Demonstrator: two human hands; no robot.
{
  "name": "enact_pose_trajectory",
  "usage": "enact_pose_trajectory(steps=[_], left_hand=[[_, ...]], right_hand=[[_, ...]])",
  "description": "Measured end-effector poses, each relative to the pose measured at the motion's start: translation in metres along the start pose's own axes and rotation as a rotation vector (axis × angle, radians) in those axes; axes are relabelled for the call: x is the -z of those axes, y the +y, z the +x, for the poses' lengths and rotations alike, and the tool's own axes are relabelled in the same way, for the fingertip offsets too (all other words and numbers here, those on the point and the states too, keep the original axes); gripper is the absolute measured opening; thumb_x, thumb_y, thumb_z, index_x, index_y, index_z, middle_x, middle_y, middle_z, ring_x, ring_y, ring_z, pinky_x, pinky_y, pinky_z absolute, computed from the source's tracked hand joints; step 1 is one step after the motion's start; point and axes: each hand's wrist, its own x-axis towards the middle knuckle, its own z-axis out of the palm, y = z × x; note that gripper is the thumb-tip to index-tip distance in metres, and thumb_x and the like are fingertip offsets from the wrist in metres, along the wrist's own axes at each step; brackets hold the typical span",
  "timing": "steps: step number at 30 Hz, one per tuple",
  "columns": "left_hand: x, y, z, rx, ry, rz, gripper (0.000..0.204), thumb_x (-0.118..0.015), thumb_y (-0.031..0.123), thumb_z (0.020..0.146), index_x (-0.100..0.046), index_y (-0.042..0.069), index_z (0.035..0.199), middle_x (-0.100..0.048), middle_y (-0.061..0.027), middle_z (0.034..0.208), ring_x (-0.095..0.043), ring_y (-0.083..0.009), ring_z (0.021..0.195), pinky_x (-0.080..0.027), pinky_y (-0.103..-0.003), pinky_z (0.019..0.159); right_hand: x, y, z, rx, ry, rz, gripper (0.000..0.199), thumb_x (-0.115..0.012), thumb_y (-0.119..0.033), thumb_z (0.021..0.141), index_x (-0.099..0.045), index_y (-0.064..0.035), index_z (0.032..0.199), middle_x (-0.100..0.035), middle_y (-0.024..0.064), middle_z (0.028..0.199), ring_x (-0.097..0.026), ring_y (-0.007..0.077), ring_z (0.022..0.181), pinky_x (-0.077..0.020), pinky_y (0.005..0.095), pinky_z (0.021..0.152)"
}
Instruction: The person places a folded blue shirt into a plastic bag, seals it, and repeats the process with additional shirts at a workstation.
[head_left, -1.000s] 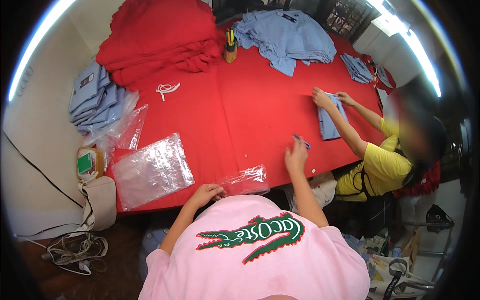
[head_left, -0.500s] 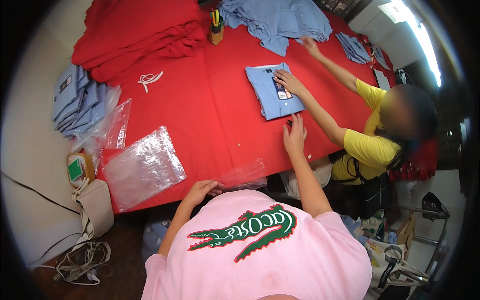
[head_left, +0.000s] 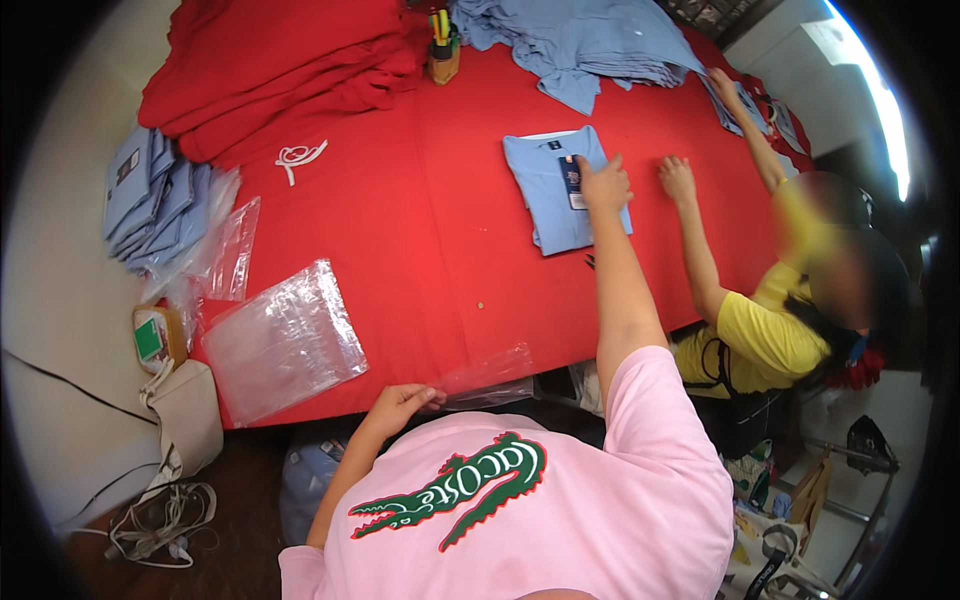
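At the near edge of the red cloth-covered surface (head_left: 420, 260), a clear, crinkled plastic bag (head_left: 490, 375) is pinched between the closed fingers of the left hand (head_left: 400, 405), the bag lying partly over the edge. To its left, a larger clear plastic bag (head_left: 283, 340) is laid flat on the cloth, and beyond that more clear bags (head_left: 225, 255) are seen beside a stack of bagged pale blue garments (head_left: 150, 195) at the left edge. Farther out, near the middle of the surface, a folded pale blue shirt with a hanging tag (head_left: 560, 190) is lain flat; the right hand (head_left: 603, 185) is stretched out and rested on its right side, fingers loosely bent over the fabric, though whether the shirt is actually gripped cannot be told. Just beside it to the right, another person's hand (head_left: 678, 180) is pressed flat on the cloth. At the far side, a heap of red fabric (head_left: 280, 60), a small pen holder (head_left: 443, 50) and a pile of loose blue shirts (head_left: 580, 40) are found.
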Motion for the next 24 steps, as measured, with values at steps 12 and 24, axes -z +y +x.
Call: enact_pose_trajectory(steps=[12,24], left_hand=[[-0.011,0.050,-0.016,-0.156,-0.108,0.375,0.035,-0.068,0.035,0.106,-0.082,0.005,0.119,-0.081,-0.0158,0.111,-0.078,-0.0256,0.103,-0.058,-0.036,0.094],[-0.007,0.070,-0.011,0.131,-0.339,0.712,0.036,-0.067,0.039,0.105,-0.082,0.010,0.121,-0.081,-0.0160,0.108,-0.078,-0.0283,0.099,-0.058,-0.040,0.093]], right_hand=[[-0.023,-0.029,-0.119,0.065,-0.247,0.108,0.068,-0.056,-0.061,0.105,-0.053,-0.0028,0.140,-0.071,0.0275,0.113,-0.073,0.0469,0.104,-0.0589,0.0593,0.084],[0.085,0.026,-0.289,0.436,-0.229,0.275,0.080,-0.082,-0.045,0.091,-0.053,-0.0044,0.153,-0.067,0.0213,0.138,-0.060,0.0383,0.133,-0.0452,0.0482,0.113]])
